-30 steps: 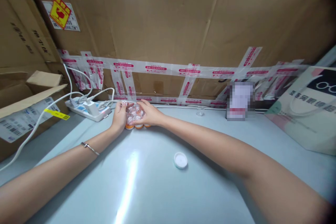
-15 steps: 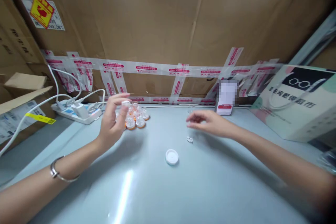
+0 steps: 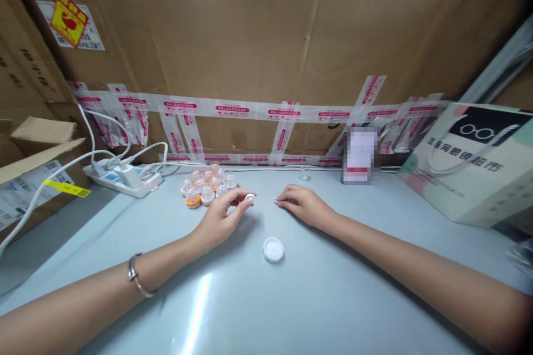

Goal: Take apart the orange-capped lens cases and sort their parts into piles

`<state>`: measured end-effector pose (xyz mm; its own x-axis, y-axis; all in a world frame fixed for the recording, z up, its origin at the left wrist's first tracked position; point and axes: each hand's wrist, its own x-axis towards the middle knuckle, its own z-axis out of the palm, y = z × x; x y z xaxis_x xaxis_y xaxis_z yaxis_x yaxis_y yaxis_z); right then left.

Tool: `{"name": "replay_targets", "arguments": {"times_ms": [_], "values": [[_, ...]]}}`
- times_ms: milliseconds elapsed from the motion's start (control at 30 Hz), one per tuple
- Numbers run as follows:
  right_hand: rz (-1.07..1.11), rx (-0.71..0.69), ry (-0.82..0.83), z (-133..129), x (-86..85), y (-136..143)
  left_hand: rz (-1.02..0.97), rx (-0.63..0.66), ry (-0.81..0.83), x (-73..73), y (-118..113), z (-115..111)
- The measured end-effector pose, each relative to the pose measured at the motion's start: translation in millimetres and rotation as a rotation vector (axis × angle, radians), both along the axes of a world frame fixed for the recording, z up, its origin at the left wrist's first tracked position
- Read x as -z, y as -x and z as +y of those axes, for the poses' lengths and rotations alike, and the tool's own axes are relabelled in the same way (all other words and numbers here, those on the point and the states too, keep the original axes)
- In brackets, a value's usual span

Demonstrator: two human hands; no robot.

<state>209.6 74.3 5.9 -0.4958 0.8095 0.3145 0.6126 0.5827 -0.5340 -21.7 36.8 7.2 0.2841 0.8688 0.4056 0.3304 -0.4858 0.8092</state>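
Observation:
My left hand (image 3: 227, 213) pinches a small white round piece (image 3: 250, 198) between thumb and fingertips, just right of a cluster of clear and orange pieces (image 3: 207, 193). Facing it across a short gap, my right hand (image 3: 302, 202) holds a small white part (image 3: 275, 200) at its fingertips, low over the table. Nearer the camera, a round white cap (image 3: 273, 249) lies with its hollow side up. A small clear piece (image 3: 304, 175) rests behind my right hand.
A phone (image 3: 358, 155) leans upright at the back of the grey table (image 3: 250, 310). On the right is a paper bag (image 3: 466, 172). A power strip (image 3: 125, 177) with white cables and an open carton (image 3: 37, 188) are on the left. Cardboard stands behind.
My left hand has moved right, away from the cluster, with the white round piece. My right hand has moved left and now holds the small white part that lay on the table.

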Motion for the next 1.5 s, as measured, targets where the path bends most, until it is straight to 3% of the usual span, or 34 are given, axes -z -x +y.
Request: {"name": "replay_targets", "arguments": {"times_ms": [133, 267, 367, 467, 567, 700, 800, 933, 1133, 1333, 1500], "values": [[-0.026, -0.075, -0.060, 3, 1.9, 4, -0.057, 0.036, 0.167, 7.0, -6, 11], [0.120, 0.049, 0.031, -1, -1.7, 4, -0.092, 0.082, 0.266, 4.3, -13, 16], [0.306, 0.176, 0.188, -7, -7.0, 5, -0.141, 0.142, 0.295, 4.2, -21, 18], [0.484, 0.158, 0.435, -17, -12.4, 9, -0.182, 0.192, 0.294, 5.8, -29, 18], [0.560, 0.072, 0.559, -28, -15.8, 14, -0.108, 0.194, 0.212, 3.5, -32, 14], [0.539, 0.032, 0.572, -38, -17.9, 19, 0.105, 0.210, 0.025, -4.0, -28, 6], [0.562, 0.010, 0.615, -43, -19.2, 20, 0.268, 0.183, -0.249, -5.3, -23, 1], [0.624, 0.028, 0.671, -49, -20.2, 20, 0.333, 0.148, -0.551, -0.1, -22, -5], [0.696, 0.071, 0.723, -50, -15.6, 23, 0.403, 0.138, -0.625, 7.3, -22, -6], [0.625, 0.112, 0.574, -51, -8.1, 28, 0.500, 0.181, -0.701, 11.7, -19, -3], [0.571, 0.221, 0.518, -44, -6.3, 24, 0.474, 0.164, -0.601, 12.8, -18, -3]]}}
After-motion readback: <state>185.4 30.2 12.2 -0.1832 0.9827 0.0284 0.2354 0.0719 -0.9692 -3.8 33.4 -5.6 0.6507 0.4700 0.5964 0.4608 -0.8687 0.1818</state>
